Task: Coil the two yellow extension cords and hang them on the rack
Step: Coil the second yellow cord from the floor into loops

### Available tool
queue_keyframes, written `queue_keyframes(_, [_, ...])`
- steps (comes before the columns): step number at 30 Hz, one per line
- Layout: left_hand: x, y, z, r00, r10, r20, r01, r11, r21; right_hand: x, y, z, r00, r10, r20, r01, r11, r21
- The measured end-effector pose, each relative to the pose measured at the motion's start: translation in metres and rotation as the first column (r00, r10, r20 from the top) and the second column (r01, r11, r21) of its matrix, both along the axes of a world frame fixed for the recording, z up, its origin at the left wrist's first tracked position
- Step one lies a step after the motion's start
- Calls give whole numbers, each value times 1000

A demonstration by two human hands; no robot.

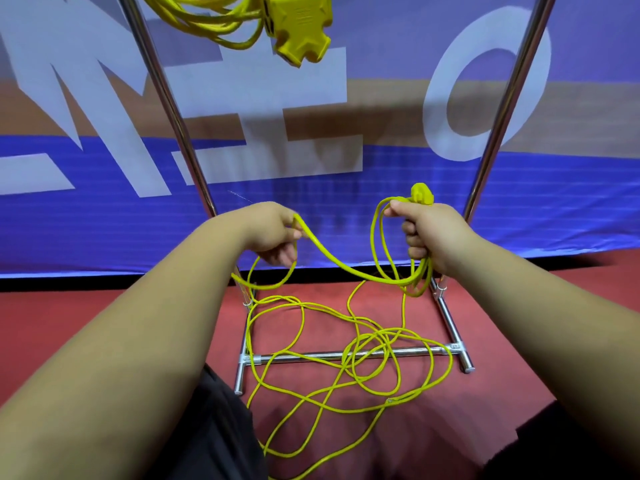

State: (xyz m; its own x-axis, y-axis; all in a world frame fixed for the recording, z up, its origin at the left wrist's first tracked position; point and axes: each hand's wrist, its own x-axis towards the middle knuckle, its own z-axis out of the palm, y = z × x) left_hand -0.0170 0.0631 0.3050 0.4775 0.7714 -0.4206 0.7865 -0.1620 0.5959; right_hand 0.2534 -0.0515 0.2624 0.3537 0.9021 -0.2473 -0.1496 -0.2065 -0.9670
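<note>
Item: I log first cord (207, 26) coiled on rack (166, 98); second cord (346, 271) mostly loose, right hand (422, 233) gripping few loops, left hand (273, 233) pinching slack.

Yellow cord (346, 368); silver rack (346, 355); red floor (138, 306); blue banner (104, 230), white letters.

Large white letters are noted on the blue-and-tan fabric banner (381, 202): "M" and "O" are legible; the rest is cut off.

Bright, even light; soft shadows on the floor, wide-angle bending at edges.
</note>
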Motion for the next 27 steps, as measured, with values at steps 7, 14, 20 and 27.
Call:
queue_keyframes(7, [-2,-3,31,851,270,451,-35,885,-464,10,-7,-1,995,-22,99,25,999,-25])
queue_keyframes(14, [5,-13,6,941,61,-334,-42,997,66,3,-11,4,998,-63,25,63,998,-21])
queue_keyframes(20, [40,-36,-37,658,-366,-658,473,881,-17,-9,-8,16,978,6,-206,2,999,38])
queue_keyframes(27, [86,-90,-119,834,-529,-157,517,849,-112,-18,-15,43,887,8,-463,44,994,101])
